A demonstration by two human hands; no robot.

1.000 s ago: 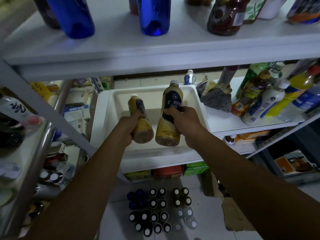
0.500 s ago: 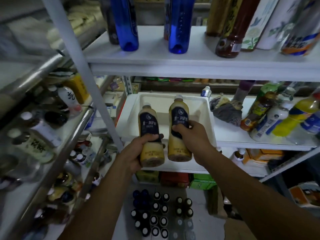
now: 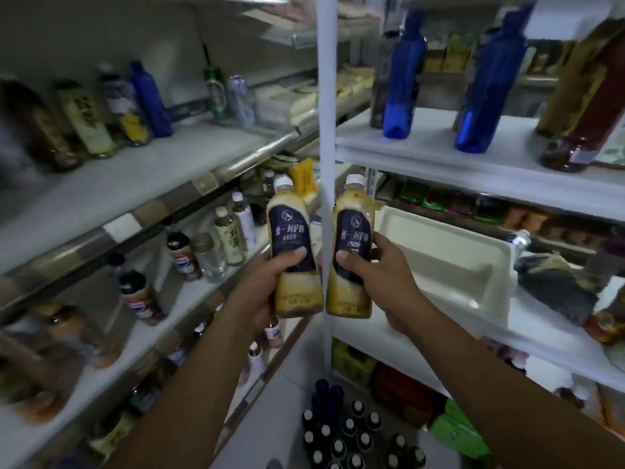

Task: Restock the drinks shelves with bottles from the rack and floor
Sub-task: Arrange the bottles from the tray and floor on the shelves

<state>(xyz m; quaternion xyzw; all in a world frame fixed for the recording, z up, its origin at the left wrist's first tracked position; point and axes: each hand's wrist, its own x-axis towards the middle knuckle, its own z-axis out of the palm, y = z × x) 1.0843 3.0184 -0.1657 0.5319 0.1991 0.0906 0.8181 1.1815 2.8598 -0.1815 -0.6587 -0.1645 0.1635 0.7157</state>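
I hold two tan milk-tea bottles with dark blue labels and white caps upright, side by side, in front of a white shelf post. My left hand grips the left bottle around its lower middle. My right hand grips the right bottle the same way. The drinks shelves run along the left, partly filled with bottles. The white rack stands on the right, with a white tray on its middle level.
Two tall blue bottles and brown bottles stand on the rack's upper level. A dark grey cloth lies right of the tray. Several dark capped bottles stand on the floor below, beside coloured cartons.
Both bottles have come up out of the white tray and swung left, now in front of the post. The view has turned left toward the drinks shelves.
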